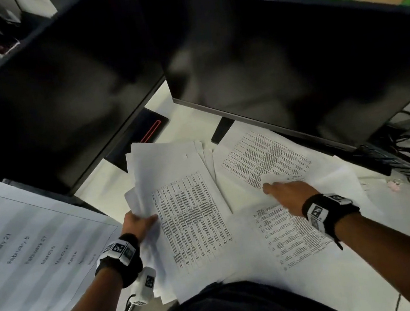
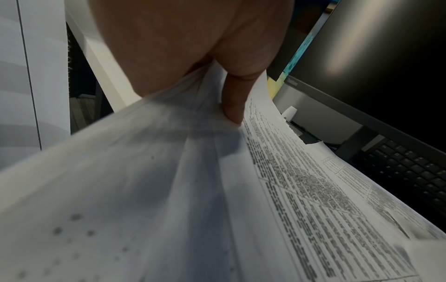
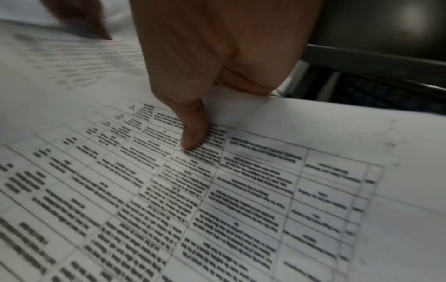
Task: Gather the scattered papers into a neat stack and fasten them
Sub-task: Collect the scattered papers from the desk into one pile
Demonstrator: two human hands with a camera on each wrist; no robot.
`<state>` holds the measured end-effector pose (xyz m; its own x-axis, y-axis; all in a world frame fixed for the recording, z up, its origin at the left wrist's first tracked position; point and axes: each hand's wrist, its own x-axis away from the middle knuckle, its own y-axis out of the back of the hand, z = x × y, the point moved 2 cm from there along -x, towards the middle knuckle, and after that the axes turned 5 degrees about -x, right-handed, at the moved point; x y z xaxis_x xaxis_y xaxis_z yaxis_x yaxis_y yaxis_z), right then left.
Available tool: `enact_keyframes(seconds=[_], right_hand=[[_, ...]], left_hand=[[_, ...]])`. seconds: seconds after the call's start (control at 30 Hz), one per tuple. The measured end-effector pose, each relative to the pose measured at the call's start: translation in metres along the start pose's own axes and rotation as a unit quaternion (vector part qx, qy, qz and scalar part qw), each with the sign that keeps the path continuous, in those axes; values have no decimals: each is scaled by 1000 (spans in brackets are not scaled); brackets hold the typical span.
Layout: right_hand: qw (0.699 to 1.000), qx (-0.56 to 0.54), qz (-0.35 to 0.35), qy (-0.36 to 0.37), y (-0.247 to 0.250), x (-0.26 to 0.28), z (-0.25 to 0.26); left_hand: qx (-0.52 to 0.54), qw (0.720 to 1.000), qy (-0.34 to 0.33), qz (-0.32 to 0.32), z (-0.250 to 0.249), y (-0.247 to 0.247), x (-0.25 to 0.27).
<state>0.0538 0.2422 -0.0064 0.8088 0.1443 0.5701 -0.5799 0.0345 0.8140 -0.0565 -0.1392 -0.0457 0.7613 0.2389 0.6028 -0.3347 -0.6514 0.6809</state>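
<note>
So far the left hand (image 1: 139,223) pinches a ragged sheaf of gathered papers (image 1: 176,186), thumb on top, edges not squared. The right hand (image 1: 287,191) grips the corner of a printed sheet (image 1: 265,157) lying below the monitor (image 1: 303,55); another loose sheet (image 1: 290,235) waits on the desk. No fastener is visible, so squaring and fastening remain

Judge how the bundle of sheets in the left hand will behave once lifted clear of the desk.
Likely floppy: the bundle of sheets already curves in the left hand's grip. Probably prone to slipping apart, since its edges fan out unevenly and nothing visible fastens it.
</note>
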Motion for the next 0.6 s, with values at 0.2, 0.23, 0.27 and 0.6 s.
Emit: enact_keyframes(seconds=[0.2,0.23,0.27,0.6], right_hand=[[988,-30,-14,-150,-4,16,-60],[985,-32,-23,-169,-6,18,-66],[981,-36,-36,-188,-10,21,-72],[967,-55,-11,-247,-31,30,-85]], left_hand=[[5,1000,-16,-4,-10,-5,5],[3,1000,-9,-4,-11,-6,6],[4,1000,-1,-5,-12,-7,8],[57,998,19,-14,1,-1,16]])
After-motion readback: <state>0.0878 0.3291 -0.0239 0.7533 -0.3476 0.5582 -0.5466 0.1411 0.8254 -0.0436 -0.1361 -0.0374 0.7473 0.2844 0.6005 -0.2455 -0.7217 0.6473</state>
